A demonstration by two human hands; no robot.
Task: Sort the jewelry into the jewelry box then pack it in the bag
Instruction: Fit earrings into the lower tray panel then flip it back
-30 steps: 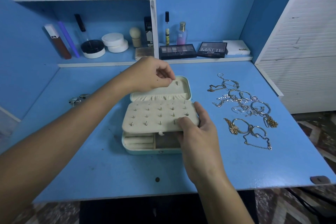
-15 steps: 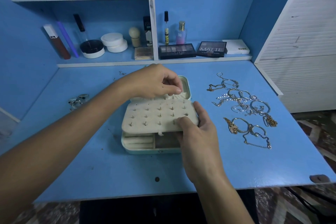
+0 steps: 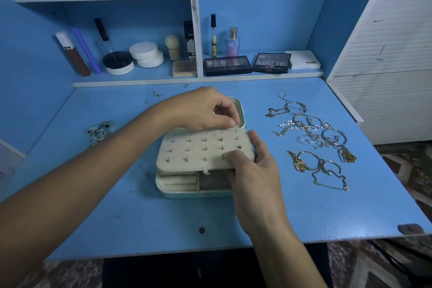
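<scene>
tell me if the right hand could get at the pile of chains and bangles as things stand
Probably not right away: the right hand is gripping the earring panel of the jewelry box. The pile of chains and bangles lies just right of it on open table, with nothing between.

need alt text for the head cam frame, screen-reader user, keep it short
A person's left hand pinches an earring stud at the far edge of a cream earring panel, which the right hand holds above an open jewelry box on a blue desk. A tangle of chains and bangles lies to the right; cosmetics fill the shelves behind.
</scene>
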